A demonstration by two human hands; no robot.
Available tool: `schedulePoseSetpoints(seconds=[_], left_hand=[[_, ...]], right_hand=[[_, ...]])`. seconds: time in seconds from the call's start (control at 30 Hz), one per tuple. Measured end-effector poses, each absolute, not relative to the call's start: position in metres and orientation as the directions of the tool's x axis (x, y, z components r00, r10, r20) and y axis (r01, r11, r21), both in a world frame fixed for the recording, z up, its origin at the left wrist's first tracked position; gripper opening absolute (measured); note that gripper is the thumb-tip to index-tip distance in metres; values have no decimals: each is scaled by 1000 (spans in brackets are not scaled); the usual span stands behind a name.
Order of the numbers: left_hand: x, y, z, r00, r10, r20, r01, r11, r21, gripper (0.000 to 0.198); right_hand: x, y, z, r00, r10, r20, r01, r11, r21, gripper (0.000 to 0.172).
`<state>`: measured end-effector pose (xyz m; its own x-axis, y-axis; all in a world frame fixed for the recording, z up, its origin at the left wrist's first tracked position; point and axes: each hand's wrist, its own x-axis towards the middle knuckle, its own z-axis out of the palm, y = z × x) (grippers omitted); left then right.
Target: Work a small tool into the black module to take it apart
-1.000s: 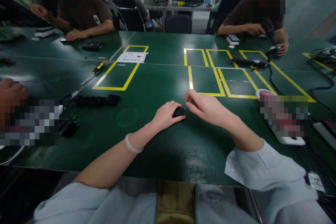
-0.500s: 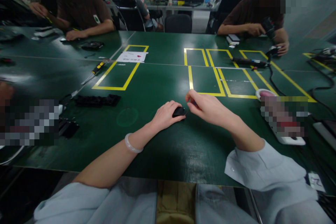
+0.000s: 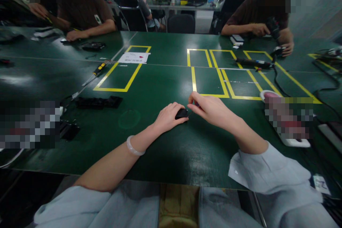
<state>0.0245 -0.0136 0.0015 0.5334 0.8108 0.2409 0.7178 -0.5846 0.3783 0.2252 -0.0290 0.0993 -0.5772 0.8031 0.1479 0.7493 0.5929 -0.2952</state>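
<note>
On the green tabletop my left hand (image 3: 170,117) is closed round a small black block-like part (image 3: 181,114), gripping it between thumb and fingers. Just to its right, my right hand (image 3: 203,107) has its thumb and index finger bent together. A thin dark sliver (image 3: 190,113) shows between that hand and the black part; I cannot make out what it is or whether the fingers hold it. The inner fingers of my right hand are hidden behind the thumb and palm.
A row of black parts (image 3: 98,102) lies to the left. Farther off are a yellow-and-black screwdriver (image 3: 100,68), a white paper label (image 3: 134,57) and a corded black electric screwdriver (image 3: 253,63). Yellow tape rectangles (image 3: 211,96) mark the table. Co-workers sit across it.
The thumb and index finger of my right hand have shifted slightly to the left. My left hand keeps its hold on the black part.
</note>
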Motion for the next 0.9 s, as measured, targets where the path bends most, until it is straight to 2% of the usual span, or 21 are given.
schedulePoseSetpoints(seconds=[0.3, 0.67, 0.9], left_hand=[[24, -14, 2, 532, 813, 235, 704, -579, 411, 39], [25, -14, 0, 527, 811, 253, 723, -585, 367, 41], [24, -14, 1, 530, 813, 240, 712, -580, 396, 40]], right_hand=[[226, -31, 103, -584, 796, 157, 731, 600, -326, 14], [225, -30, 103, -577, 801, 157, 736, 594, -325, 26], [225, -29, 102, -575, 804, 151, 744, 591, -311, 16]])
